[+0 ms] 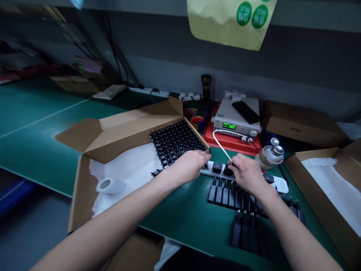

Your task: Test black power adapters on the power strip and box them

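My right hand [247,174] is closed on the end of a white cable [221,146], just above a white power strip [282,184]. Black power adapters [217,167] are plugged into the strip. At the strip's left end my left hand [191,165] has its fingers pinched together; what they hold, if anything, is hidden. In front of the strip lies a row of black adapters [225,196] with their pins pointing away from me. Several more adapters [245,235] lie nearer to me. The cable runs up to a bench meter [235,119] with a lit green display.
On the left, an open carton [77,195] holds rows of black adapters [176,141], white sheeting and a white roll [111,186]. Another open carton [313,192] borders the right. A phone [246,111] rests on the meter, and metal-topped bottles [270,155] stand beside it.
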A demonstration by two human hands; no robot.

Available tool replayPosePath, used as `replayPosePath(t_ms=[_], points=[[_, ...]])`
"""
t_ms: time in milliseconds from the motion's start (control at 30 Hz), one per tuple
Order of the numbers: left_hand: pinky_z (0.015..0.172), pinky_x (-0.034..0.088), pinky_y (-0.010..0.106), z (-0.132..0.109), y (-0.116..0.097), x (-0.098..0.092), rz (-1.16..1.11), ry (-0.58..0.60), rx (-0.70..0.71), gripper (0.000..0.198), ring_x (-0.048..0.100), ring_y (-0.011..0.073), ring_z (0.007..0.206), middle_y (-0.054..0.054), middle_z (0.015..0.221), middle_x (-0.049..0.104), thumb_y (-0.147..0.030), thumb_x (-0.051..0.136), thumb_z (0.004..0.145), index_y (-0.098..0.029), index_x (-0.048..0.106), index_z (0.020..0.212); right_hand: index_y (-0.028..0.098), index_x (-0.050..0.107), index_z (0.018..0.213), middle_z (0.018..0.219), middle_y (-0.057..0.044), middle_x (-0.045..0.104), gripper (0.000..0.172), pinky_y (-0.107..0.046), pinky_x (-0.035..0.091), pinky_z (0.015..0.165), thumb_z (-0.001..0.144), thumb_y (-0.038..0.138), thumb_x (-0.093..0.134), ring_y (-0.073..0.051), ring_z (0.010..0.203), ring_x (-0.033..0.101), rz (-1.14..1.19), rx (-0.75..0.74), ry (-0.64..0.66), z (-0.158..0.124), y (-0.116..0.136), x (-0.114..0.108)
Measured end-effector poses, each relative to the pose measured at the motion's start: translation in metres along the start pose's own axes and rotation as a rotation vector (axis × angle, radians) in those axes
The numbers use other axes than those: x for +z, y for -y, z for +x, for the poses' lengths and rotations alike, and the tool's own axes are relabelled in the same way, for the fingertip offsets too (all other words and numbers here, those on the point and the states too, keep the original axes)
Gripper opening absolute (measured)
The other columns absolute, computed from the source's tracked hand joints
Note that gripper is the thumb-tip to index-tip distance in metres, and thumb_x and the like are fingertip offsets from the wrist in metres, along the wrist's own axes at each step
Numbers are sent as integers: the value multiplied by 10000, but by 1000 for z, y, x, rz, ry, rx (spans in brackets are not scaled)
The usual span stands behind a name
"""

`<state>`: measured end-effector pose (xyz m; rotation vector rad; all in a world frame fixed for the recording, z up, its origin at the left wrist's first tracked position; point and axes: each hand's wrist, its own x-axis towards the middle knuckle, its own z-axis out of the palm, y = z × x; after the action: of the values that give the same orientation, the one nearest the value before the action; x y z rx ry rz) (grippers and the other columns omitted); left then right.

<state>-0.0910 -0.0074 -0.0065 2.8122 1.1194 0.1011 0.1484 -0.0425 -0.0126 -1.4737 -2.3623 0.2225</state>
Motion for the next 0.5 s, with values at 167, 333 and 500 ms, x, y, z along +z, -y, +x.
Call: replayPosePath(t_ms=[167,333,500], points=[[846,564,360,4,-7,10,-1,36,26,548,681,262,992,114,1055,714,44,517,655,-93,603,1179,205,614,915,909,-46,633,101,-294,427,738,972,195,531,-188,874,611,1,1,-10,0,1,0],[900,556,409,12,-22,12,-42,-60,-36,499,666,284,1046,139,1122,704,-131,635,837,-79,527,1321,203,623,922,906,-41,640,89,-297,431,724,964,196,545,-190,854,616,6,-3,-28,0,-1,3],[908,544,372,34,-45,24,-212,-125,-86,273,683,256,1044,67,1091,736,-297,705,869,-183,653,1111,200,634,887,865,-53,661,129,-300,452,700,959,192,527,-189,804,627,79,-67,-96,-4,-9,5]])
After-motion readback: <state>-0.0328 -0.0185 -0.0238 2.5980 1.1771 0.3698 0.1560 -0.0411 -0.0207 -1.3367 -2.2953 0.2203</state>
